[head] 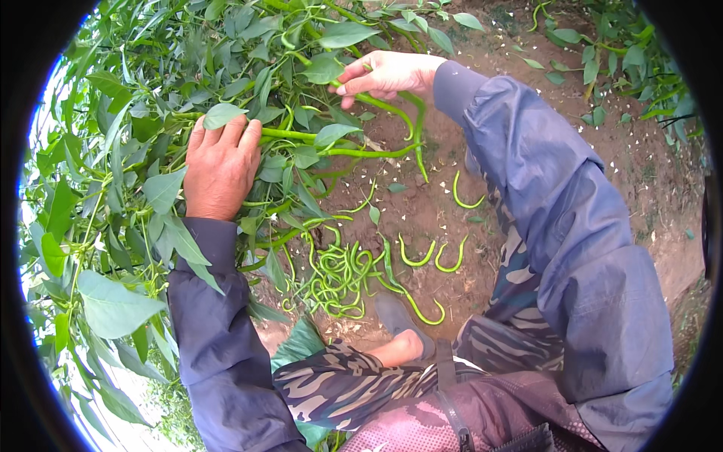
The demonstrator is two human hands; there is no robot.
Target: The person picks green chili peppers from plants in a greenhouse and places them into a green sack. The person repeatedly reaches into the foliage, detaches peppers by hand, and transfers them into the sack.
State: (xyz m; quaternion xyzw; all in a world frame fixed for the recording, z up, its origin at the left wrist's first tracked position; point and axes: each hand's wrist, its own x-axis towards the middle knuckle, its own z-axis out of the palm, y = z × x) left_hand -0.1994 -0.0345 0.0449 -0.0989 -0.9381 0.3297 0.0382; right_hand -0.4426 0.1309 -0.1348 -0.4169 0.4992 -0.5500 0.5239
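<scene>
My left hand [222,164] lies back up on the branches of a leafy pepper plant [130,164], its fingertips curled over a green stem; what lies under its palm is hidden. At the upper middle my right hand [384,76] has thumb and fingers closed on the upper part of a long green chili pepper [390,107]. More long peppers [373,153] hang just below it, between the two hands. On the soil beneath lies a tangled pile of thin curly green peppers [339,277].
Several loose peppers [418,263] lie on the brown soil [452,147] among small white petals. My sandalled foot [401,327] is beside the pile, near a green sack or sheet [299,342]. Another pepper plant [632,56] grows at the upper right.
</scene>
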